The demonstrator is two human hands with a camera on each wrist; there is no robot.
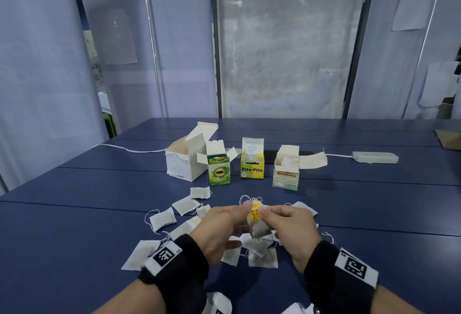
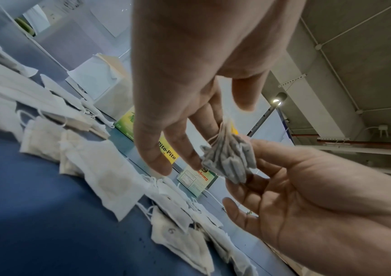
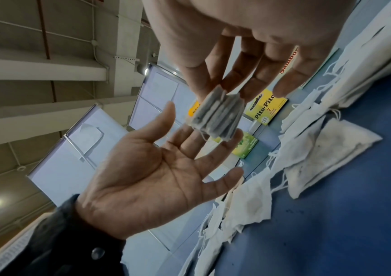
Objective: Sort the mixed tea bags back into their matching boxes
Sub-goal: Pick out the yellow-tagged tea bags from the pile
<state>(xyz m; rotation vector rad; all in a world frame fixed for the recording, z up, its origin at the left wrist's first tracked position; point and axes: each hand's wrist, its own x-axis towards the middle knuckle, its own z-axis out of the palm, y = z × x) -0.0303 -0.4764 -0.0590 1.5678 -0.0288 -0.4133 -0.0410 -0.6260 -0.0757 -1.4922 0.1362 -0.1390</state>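
Left hand [image 1: 219, 224]: I have it raised over the pile, thumb and forefinger pinching the top of the bundle from the left. From the right wrist camera the other fingers spread loose, palm open.

Loose tea bags [image 1: 163, 219]: scattered on the blue table [image 1: 74, 214] under and to the left of both my hands, strings tangled, not yet sorted.

Green tea box [image 1: 219, 171]: leftmost of the printed boxes, flaps open, standing just right of a plain white box [image 1: 183, 161].

Bundle of tea bags [image 1: 258, 227]: several bags stacked flat together, held between my two hands above the pile. Its long axis hangs roughly downward from the yellow tag [image 1: 256, 211] at the top, which faces me.

Pito-Pito box [image 1: 252, 168]: yellow, lid up, straight ahead of the bundle and well apart from it. I judge this the matching box, since tag and box are both yellow, though the tag's print reads differently and I cannot be sure.

Right hand [image 1: 290, 226]: thumb and forefinger pinch the tag and bundle top from the right, remaining fingers relaxed and straight.

Sambong box [image 1: 287, 176]: rightmost, flaps open, white bags already showing inside.

Relation for the move: the target opening lies forward and slightly left of my fingers. Both hands are about equally near, so either could carry the bundle forward, hanging end going in first.
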